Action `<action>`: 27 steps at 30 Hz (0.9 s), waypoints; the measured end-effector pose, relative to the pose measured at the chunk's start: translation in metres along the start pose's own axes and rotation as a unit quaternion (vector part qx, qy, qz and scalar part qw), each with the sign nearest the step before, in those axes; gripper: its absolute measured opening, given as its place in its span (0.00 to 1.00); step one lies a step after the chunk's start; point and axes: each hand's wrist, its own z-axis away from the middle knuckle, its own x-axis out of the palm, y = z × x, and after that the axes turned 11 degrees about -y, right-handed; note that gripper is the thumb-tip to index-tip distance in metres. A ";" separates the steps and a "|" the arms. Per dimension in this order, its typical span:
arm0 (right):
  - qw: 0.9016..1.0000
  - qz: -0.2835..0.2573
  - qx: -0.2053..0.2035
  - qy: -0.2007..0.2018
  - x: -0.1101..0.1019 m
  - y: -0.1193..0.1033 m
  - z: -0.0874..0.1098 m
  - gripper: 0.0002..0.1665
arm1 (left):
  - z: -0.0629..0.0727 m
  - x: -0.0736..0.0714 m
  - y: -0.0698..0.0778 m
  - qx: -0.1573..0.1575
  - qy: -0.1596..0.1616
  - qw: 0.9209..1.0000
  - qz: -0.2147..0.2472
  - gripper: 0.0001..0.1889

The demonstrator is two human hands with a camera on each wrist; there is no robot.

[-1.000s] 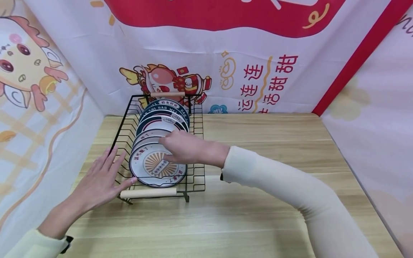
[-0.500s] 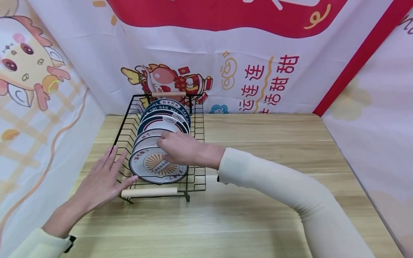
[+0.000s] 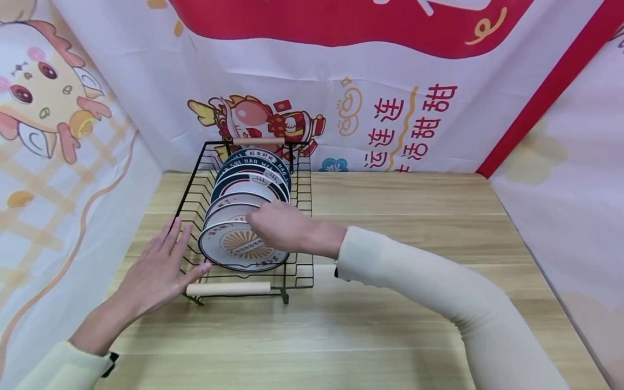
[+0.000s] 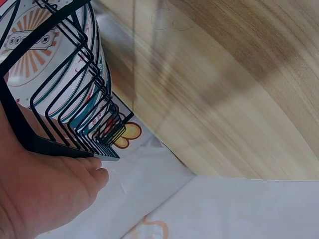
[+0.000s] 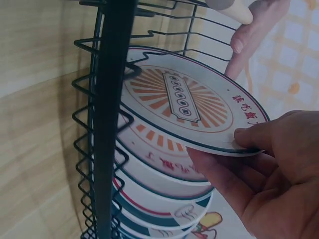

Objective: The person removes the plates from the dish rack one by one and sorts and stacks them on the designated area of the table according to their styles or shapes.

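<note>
A wire dish rack [image 4: 15, 119] holds several round plates standing in a row. My right hand [image 3: 280, 222] pinches the upper edge of the front plate [image 3: 246, 246], white with a dark rim and an orange sunburst, thumb on its face and fingers behind, as the right wrist view shows. This plate leans back, away from the one behind it at the bottom. My left hand [image 3: 158, 268] lies along the rack's left side with fingers extended and thumb near the front corner. Behind the front plate stand more white plates [image 3: 248, 187], some with dark blue rims.
Wooden handles [image 3: 229, 288] cross the rack's front and back ends. The rack stands on a wood-grain table [image 3: 390, 325], left of centre. A printed cloth [image 3: 322, 97] hangs behind, with further printed cloth at both sides.
The front plate has tilted flatter, its lower edge rising a little, while my right hand keeps its pinch. My left hand stays on the rack. The head view has shifted slightly.
</note>
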 end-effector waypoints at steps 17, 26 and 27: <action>0.985 -0.099 0.037 0.138 -0.057 0.024 0.061 0.10 | 0.000 0.000 0.001 0.000 0.004 1.000 -0.005 0.54; 0.970 -0.122 0.088 0.193 -0.075 0.052 0.106 0.09 | 0.001 0.003 0.000 0.007 0.013 1.000 -0.001 0.53; 0.968 -0.123 0.097 0.198 -0.076 0.056 0.111 0.08 | 0.001 0.004 0.000 0.008 0.014 1.000 -0.001 0.53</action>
